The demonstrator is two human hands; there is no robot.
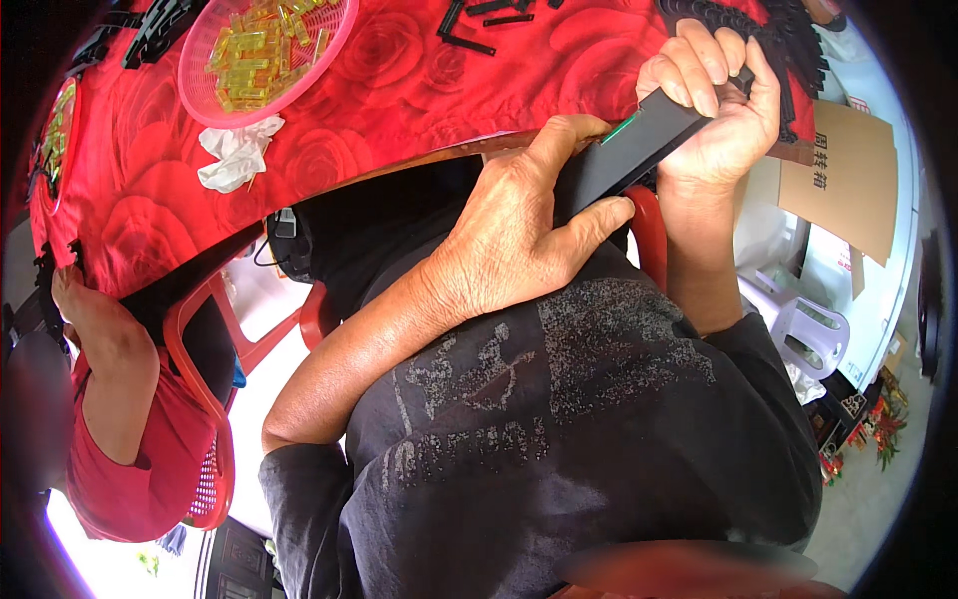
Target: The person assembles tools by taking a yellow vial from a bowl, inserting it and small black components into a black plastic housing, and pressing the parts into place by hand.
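Observation:
A long black box-shaped plastic part (639, 145) with a thin green strip along one side is held slantwise in front of my chest, just off the table's near edge. My left hand (514, 220) grips its lower end, the thumb on one side and the fingers on the other. At the upper end, my right hand (711, 100) has its fingers curled over the part, with a small dark tip showing by the thumb. The end inside my left hand is partly hidden.
A red rose-patterned cloth (384, 115) covers the table. On it are a pink basket (190, 75) of yellow translucent pieces, a crumpled white tissue (238, 155) and loose black parts (469, 40). A co-worker in a red shirt (140, 479) sits at left; a cardboard box (848, 175) stands at right.

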